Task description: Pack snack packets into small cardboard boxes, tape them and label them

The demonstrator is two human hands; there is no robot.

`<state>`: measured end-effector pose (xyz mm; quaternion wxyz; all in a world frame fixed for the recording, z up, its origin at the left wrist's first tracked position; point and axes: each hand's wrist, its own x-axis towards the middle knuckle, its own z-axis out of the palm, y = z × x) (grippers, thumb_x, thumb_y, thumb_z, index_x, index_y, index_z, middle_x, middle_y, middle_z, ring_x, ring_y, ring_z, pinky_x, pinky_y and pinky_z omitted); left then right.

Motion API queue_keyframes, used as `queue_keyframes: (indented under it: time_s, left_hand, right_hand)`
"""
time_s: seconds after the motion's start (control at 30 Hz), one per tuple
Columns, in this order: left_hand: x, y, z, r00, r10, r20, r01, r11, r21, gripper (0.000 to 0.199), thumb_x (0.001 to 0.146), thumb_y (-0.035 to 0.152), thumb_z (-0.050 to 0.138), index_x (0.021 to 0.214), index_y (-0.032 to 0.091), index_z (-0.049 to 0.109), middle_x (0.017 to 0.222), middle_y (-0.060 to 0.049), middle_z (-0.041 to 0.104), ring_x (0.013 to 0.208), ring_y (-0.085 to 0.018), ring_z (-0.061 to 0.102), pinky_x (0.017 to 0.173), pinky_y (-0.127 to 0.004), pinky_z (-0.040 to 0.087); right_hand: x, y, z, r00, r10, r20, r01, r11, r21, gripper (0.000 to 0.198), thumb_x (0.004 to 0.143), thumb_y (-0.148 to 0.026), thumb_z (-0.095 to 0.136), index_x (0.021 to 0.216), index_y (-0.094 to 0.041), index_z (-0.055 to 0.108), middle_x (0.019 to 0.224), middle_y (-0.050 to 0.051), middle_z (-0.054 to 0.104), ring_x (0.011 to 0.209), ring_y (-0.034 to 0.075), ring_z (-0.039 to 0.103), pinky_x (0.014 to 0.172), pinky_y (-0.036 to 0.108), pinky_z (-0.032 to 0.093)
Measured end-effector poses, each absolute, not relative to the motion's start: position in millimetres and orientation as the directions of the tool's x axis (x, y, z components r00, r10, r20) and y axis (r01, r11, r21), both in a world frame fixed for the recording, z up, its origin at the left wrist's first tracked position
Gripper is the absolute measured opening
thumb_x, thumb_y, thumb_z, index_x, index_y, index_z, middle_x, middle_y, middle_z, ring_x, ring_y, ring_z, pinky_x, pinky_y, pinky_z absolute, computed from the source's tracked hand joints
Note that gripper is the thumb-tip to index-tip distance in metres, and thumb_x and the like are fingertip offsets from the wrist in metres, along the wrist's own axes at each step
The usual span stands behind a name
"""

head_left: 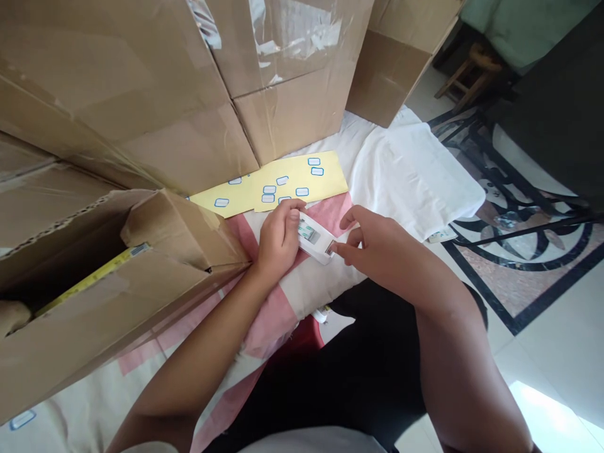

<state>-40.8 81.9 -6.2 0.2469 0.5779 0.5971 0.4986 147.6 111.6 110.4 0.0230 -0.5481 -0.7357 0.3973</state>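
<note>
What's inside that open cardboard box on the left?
Inside the open cardboard box, a yellow item with a barcode-like patch shows. The box's near wall and shadow hide whatever lies lower.

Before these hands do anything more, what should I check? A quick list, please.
1. White case supported: ok, the left hand holds it.
2. Right hand at the case: ok, its fingertips are at the end away from the left hand.
3. Right-hand pinch secure: cannot tell, the fingers hide it.
4. Yellow sheets in view: ok, lying just beyond the hands.
5. Left forearm clear of the open cardboard box: cannot tell from this angle.
</note>
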Motion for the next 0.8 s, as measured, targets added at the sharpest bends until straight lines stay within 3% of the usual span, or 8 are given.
queue_keyframes:
  time_s: [0.2, 0.4, 0.8]
  left_hand:
    - [-41.1, 81.8, -7.0, -0.211, 0.938, 0.276, 0.451, -0.158, 0.879, 0.043, 0.106, 0.05, 0.032, 0.113, 0.024, 0.064, 0.104, -0.006, 0.072, 0.094, -0.021, 0.066, 0.083, -0.036, 0.05]
    - [-41.5, 81.7, -6.2, -0.211, 0.939, 0.273, 0.457, -0.152, 0.876, 0.042, 0.106, 0.05, 0.032, 0.113, 0.024, 0.065, 0.105, -0.005, 0.073, 0.094, -0.021, 0.067, 0.084, -0.036, 0.05]
    - [-40.9, 82.9, -5.3, -0.211, 0.934, 0.289, 0.447, -0.171, 0.878, 0.042, 0.106, 0.05, 0.033, 0.108, 0.024, 0.065, 0.103, -0.005, 0.073, 0.092, -0.02, 0.067, 0.084, -0.035, 0.05]
  right_hand:
    - [146.2, 114.4, 110.8, -0.416, 0.787, -0.456, 0.812, 0.096, -0.576, 0.006, 0.089, -0.029, 0.063, 0.086, -0.024, 0.061, 0.077, 0.001, 0.072, 0.07, 0.018, 0.063, 0.058, 0.03, 0.038]
    - [148.1, 119.1, 103.9, -0.393, 0.749, -0.533, 0.83, 0.041, -0.556, 0.02, 0.09, -0.031, 0.062, 0.072, -0.022, 0.062, 0.074, 0.002, 0.074, 0.065, 0.017, 0.065, 0.055, 0.029, 0.04]
    - [145.4, 125.2, 101.7, -0.401, 0.693, -0.599, 0.846, 0.029, -0.532, 0.032, 0.09, -0.035, 0.061, 0.063, -0.021, 0.071, 0.064, 0.003, 0.07, 0.057, 0.017, 0.063, 0.052, 0.03, 0.042]
